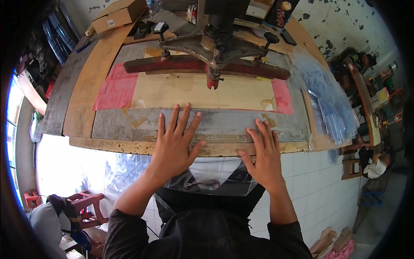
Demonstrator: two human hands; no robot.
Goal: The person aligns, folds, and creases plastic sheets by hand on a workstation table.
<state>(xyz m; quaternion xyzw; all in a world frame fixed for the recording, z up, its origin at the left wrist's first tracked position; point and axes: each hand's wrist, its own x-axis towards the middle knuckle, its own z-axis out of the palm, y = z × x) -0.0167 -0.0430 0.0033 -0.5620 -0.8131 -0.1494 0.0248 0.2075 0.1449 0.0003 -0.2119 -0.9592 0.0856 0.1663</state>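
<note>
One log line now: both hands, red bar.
left hand: splayed on table; right hand: open, on table; red bar: over tan sheet

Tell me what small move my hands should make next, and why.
I'd perhaps slide your right hand slightly forward, level with your left hand: the left one reaches the front edge of the cream strip, while the right one stops short of it, over the grey plate.

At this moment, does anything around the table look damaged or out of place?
Mostly wear: the wall at upper right has dark, flaked-looking patches, and the front table edge is speckled and stained. The plastic sheets at right lie in an uneven heap.
</note>
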